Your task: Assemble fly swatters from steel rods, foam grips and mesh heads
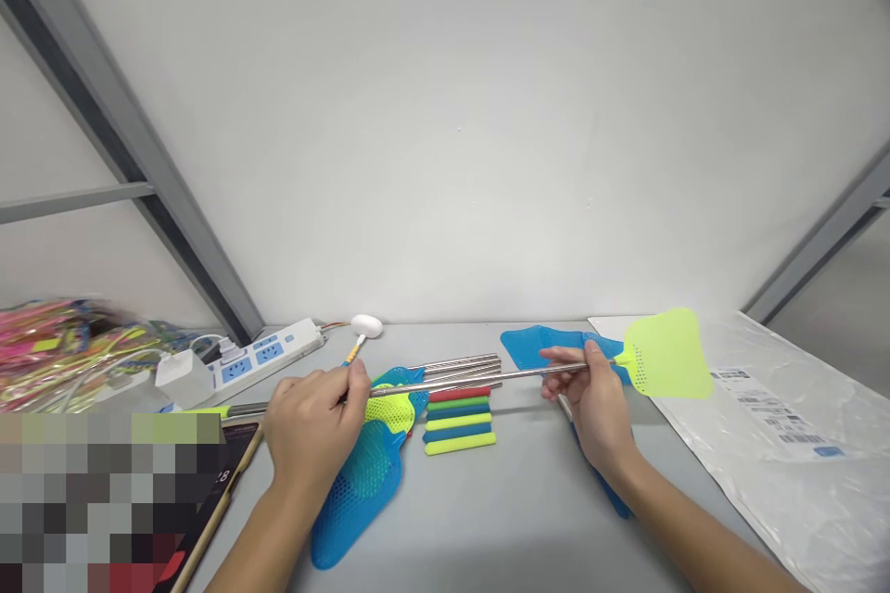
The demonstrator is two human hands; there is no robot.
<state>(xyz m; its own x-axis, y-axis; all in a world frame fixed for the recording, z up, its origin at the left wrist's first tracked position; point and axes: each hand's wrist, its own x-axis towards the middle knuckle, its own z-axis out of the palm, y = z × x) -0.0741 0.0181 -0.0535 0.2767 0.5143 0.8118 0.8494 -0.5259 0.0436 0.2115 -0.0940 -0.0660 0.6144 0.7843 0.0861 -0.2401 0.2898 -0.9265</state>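
Note:
A yellow-green fly swatter (671, 354) with an extended metal telescopic rod lies level across both hands. My left hand (312, 426) is closed around the rod near its yellow-green handle (205, 410). Near the swatter head, my right hand (594, 412) pinches the rod between thumb and fingers. Behind and beneath the right hand is a blue fly swatter (532, 347), its blue handle (616, 493) slanting toward me. Beside the left hand, blue and yellow-green swatter heads (362, 491) overlap on the table. Several metal rods (463, 363) and coloured handle sleeves (459, 441) lie between the hands.
A white power strip (264, 357) with plugged-in chargers stands at the back left, near colourful plastic-wrapped items (62, 343). A white round-headed object (366, 326) lies by the wall. White plastic packaging (765, 408) covers the right side. A pixelated patch hides the lower left.

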